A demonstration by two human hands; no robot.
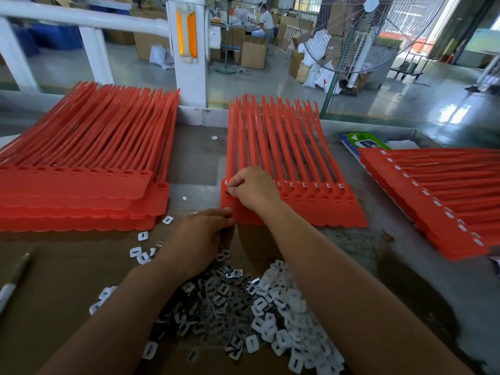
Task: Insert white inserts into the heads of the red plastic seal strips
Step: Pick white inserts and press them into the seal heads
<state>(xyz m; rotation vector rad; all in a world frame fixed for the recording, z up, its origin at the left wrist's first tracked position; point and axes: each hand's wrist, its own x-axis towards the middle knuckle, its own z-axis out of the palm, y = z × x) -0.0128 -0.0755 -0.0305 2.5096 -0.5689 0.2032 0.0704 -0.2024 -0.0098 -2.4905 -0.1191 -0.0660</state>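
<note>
Nearest me a pile of inserts (270, 315), white ones and grey ones mixed, lies on cardboard (67, 266), with a few strays to its left; a pen (13, 277) lies at the cardboard's left edge. My left hand (200, 234) reaches over the pile, back up, fingertips against the near left corner of the middle strips (297, 204); whether that grip pinches the edge or only presses it I cannot tell. My right hand (251, 188) sits on the same strips, fingers curled, thumb and forefinger pinched together on the leftmost head; what lies between them is hidden. The heads to the right of that hand each show a white insert. A thicker left stack (81, 196) lies beside the cardboard, its heads showing open slots; a right stack (433, 198), heads filled white, lies askew on the grey bench (405, 266). Beyond it lies a green and white packet (362, 139); past the bench stands a fan (351, 36).
</note>
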